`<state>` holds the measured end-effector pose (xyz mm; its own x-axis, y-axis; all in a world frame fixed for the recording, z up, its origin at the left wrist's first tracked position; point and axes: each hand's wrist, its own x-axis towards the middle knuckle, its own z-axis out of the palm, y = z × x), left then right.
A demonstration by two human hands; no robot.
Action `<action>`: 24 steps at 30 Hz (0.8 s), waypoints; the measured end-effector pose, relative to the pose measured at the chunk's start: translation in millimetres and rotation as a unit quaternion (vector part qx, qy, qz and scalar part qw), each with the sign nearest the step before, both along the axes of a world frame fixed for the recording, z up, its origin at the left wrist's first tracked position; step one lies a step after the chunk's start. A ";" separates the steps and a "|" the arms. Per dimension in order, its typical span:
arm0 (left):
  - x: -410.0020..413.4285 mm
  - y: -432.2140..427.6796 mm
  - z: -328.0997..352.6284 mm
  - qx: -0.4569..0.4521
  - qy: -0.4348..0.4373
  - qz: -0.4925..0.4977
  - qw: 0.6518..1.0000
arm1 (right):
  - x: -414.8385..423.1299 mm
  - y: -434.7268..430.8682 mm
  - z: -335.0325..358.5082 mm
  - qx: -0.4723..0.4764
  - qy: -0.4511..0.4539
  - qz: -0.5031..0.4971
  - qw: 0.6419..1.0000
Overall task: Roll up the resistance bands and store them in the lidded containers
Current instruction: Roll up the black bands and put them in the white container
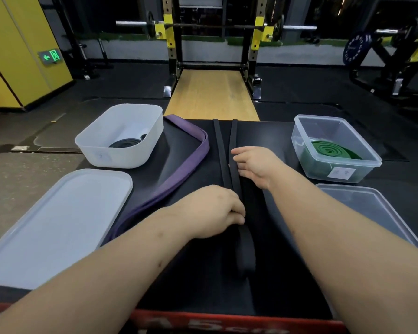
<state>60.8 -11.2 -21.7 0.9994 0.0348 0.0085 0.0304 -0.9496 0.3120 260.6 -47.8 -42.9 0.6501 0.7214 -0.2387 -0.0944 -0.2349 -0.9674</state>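
A long black resistance band (223, 145) lies stretched down the middle of the black platform (270, 141), its near loop towards me. My left hand (215, 210) pinches the band near its middle. My right hand (250, 166) presses on its right strand farther along. A purple band (186, 165) lies unrolled to the left. The white container (121, 136) at the back left holds a rolled black band (126, 142). In the clear container (333, 148) at the right sits a rolled green band (331, 150).
A white lid (56, 222) lies at the near left and a clear lid (372, 213) at the near right. Beyond the platform stand a squat rack (212, 32) with a barbell, a wooden lifting strip (212, 97) and a yellow wall (17, 49).
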 end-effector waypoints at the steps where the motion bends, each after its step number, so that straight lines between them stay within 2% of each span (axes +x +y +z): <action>1: 5.5 3.0 -0.2 0.003 -0.002 -0.004 1.000 | 0.3 0.4 0.1 -0.001 0.001 0.004 1.000; 4: 14.4 11.5 -4.3 0.024 -0.003 -0.008 1.000 | 1.9 1.4 2.9 0.009 0.015 0.008 1.000; 7: 18.4 26.2 -10.4 0.047 0.003 0.040 0.998 | 8.7 5.9 6.4 0.028 0.036 -0.006 0.999; 13: 27.6 34.8 -9.7 0.017 0.056 0.063 0.996 | 30.7 38.3 -0.9 0.066 0.095 -0.023 0.993; 19: 25.0 37.2 -12.4 0.005 0.059 0.088 0.994 | 34.9 79.1 27.2 0.147 0.046 0.026 0.988; 24: 22.7 35.4 -13.8 -0.008 0.062 0.091 0.994 | 43.9 90.6 -2.5 0.046 0.012 -0.012 0.999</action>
